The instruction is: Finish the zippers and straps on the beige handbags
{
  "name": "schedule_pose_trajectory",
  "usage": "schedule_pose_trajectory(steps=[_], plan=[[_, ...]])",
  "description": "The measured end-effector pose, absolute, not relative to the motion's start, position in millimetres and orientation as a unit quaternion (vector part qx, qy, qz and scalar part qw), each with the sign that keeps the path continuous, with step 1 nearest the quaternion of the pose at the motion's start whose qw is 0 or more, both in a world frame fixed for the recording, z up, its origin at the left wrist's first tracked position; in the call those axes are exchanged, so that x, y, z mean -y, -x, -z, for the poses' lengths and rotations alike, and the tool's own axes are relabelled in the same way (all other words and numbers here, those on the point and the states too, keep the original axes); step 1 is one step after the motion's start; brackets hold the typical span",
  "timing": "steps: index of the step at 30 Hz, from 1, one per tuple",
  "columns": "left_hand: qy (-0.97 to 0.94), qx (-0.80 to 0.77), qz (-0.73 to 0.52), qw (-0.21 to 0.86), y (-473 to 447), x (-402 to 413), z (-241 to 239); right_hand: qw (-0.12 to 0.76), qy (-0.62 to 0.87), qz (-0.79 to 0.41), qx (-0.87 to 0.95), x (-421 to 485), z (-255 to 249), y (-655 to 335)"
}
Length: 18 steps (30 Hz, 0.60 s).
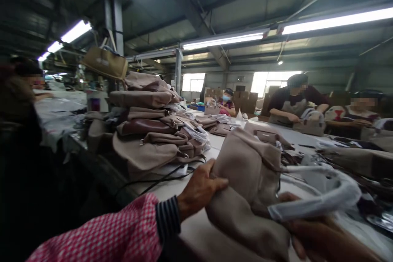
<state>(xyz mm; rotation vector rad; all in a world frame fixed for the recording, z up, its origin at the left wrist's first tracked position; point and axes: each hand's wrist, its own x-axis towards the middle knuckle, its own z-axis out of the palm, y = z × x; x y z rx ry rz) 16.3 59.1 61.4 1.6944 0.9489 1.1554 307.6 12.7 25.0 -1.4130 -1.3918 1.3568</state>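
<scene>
A soft taupe bag [238, 163] with a smooth, faintly leathery face stands tilted over the near part of the white table [193, 225], its body slumped and folded into a deep crease across the middle. The left hand [198, 190] grasps its left side, the thumb pressed flat on the outer face and the other fingers partly hidden at the edge. The right hand [322, 231] lies at the bag's lower right, blurred and partly covered by the handle [319, 198], so I cannot tell whether its fingers are gripping or merely touching. That handle is a thick rounded loop sleeved in crinkled, milky wrapping, curving out to the right. On the left arm, a red-and-white checked sleeve [123, 229] puffs out above a ribbed cuff [168, 215] in dark and pale stripes. Left of the held bag rises a pile of bags [153, 131], limp and flattened in uneven layers, mostly matte taupe with one glossy brown panel [144, 127] among them; thin black cords [159, 181] trail from its base. Above the pile hangs a boxy olive-tan bag [106, 62] with rounded ends. Across the table, a co-worker [296, 98] leans over an upright, stiff-sided bag [310, 125] with wrapped handles.
</scene>
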Motion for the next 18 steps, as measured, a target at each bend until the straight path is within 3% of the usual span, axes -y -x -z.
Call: schedule_pose_trajectory(steps=[1,3,5,7,10,14,18], plan=[[-0.708,-0.394,-0.480,0.336,-17.0,-83.6,-83.4,0.403,0.530,-0.501,0.554,-37.8,-49.6,-297.9],[-0.694,-0.423,-0.514,0.275,-9.7,-137.9,-133.6,0.505,0.513,-0.405,0.564,-91.5,-103.0,-274.0],[-0.671,-0.466,-0.533,0.222,12.5,-186.9,-178.1,0.533,0.487,-0.384,0.575,-139.1,-143.9,-251.6],[-0.660,-0.504,-0.533,0.162,48.1,-219.4,-202.1,0.543,0.474,-0.361,0.592,-170.7,-154.3,-235.8],[-0.681,-0.545,-0.482,0.079,111.7,-234.5,-191.2,0.513,0.512,-0.351,0.593,-183.2,-107.6,-225.2],[-0.743,-0.554,-0.375,0.016,176.9,-229.2,-137.5,0.342,0.517,-0.372,0.691,-160.5,-6.4,-229.8],[-0.737,-0.590,-0.324,-0.061,198.0,-235.0,-112.3,0.313,0.470,-0.344,0.750,-128.4,37.7,-244.2]])
